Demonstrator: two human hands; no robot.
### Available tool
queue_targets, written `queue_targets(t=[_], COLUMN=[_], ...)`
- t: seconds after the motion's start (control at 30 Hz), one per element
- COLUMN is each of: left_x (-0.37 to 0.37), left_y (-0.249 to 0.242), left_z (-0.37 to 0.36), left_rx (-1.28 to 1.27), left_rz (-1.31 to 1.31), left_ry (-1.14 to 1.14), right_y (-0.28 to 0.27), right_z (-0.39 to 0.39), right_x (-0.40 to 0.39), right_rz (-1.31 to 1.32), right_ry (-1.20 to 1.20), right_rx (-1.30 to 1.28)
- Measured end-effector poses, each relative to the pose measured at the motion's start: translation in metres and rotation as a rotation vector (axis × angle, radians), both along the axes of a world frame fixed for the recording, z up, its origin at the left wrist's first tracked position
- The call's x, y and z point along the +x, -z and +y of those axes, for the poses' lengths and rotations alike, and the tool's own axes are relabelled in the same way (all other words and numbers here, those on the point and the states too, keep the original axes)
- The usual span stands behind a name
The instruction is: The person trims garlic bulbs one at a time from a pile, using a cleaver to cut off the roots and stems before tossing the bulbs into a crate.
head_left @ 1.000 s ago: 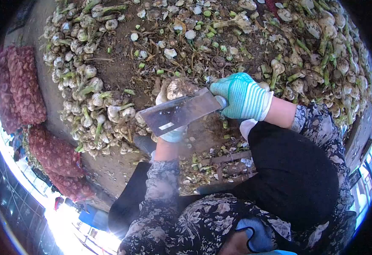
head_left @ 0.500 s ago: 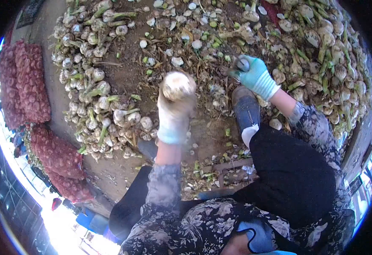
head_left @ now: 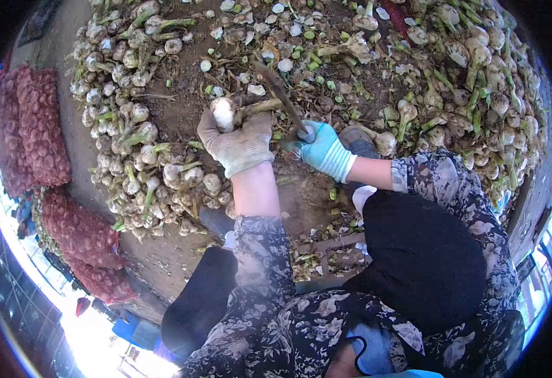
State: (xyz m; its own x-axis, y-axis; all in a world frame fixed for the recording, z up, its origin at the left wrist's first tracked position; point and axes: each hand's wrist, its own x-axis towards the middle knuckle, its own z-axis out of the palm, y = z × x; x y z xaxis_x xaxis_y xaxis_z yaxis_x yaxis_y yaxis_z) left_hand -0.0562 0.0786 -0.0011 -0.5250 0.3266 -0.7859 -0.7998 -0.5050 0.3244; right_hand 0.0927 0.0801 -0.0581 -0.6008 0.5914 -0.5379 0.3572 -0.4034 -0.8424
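Observation:
In a soiled, pale work glove, my left hand (head_left: 244, 143) grips a garlic bulb (head_left: 223, 114), its white base facing up and its stem (head_left: 264, 106) pointing right. My right hand (head_left: 327, 151), in a turquoise and white glove, is closed around a knife (head_left: 282, 94) with a long, dark, slightly curved blade. That blade slants up and left from the fist and overlaps the end of the stem. Both hands are close together above ground strewn with stem pieces and dry skins.
Garlic bulbs with trimmed stems (head_left: 134, 135) lie heaped on the left. A larger pile of garlic with long stems (head_left: 477, 94) spreads along the right. Filled red mesh sacks (head_left: 39, 126) stand at the far left. My shoe (head_left: 359, 142) is just beyond the right hand.
My left hand has shifted left and turned, showing the bulb's stem to the right. My right hand has moved left and down, bringing the knife blade to the stem.

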Motion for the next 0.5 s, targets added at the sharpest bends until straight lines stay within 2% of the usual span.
queue_targets(t=[0.1, 0.13, 0.2, 0.27, 0.33, 0.37, 0.4, 0.43, 0.47, 0.5], left_x=[0.034, 0.053, 0.096, 0.125, 0.122, 0.109, 0.101, 0.105, 0.108, 0.107], left_y=[-0.048, -0.066, -0.088, -0.073, -0.040, -0.018, -0.022, -0.004, -0.008, -0.010], left_z=[0.021, 0.032, 0.028, 0.013, -0.025, -0.054, -0.084, -0.124, -0.136, -0.138], left_rx=[0.360, 0.414, 0.366, -0.009, -0.386, -0.414, -0.616, -0.679, -0.800, -0.905], left_rz=[-0.076, 0.277, 0.477, 1.080, 1.179, 0.509, 0.214, 0.212, 0.134, 0.065], left_ry=[0.180, 0.504, 0.684, 0.832, 0.844, 0.757, 0.711, 0.655, 0.588, 0.511], right_y=[0.021, 0.041, 0.049, 0.049, 0.045, 0.042, 0.044, 0.044, 0.026, 0.025], right_z=[-0.015, -0.017, -0.009, 0.010, 0.027, 0.034, 0.035, 0.030, 0.028, 0.025], right_x=[0.017, 0.027, 0.038, 0.041, 0.042, 0.040, 0.041, 0.046, 0.041, 0.040], right_rz=[-0.426, -0.434, -0.394, -0.347, -0.236, -0.199, -0.210, -0.233, -0.268, -0.256], right_ry=[-0.014, -0.184, -0.262, -0.062, 0.160, 0.205, 0.196, 0.188, 0.180, 0.147], right_rx=[-0.077, -0.004, 0.159, 0.108, 0.003, -0.035, 0.006, 0.039, -0.082, -0.068])
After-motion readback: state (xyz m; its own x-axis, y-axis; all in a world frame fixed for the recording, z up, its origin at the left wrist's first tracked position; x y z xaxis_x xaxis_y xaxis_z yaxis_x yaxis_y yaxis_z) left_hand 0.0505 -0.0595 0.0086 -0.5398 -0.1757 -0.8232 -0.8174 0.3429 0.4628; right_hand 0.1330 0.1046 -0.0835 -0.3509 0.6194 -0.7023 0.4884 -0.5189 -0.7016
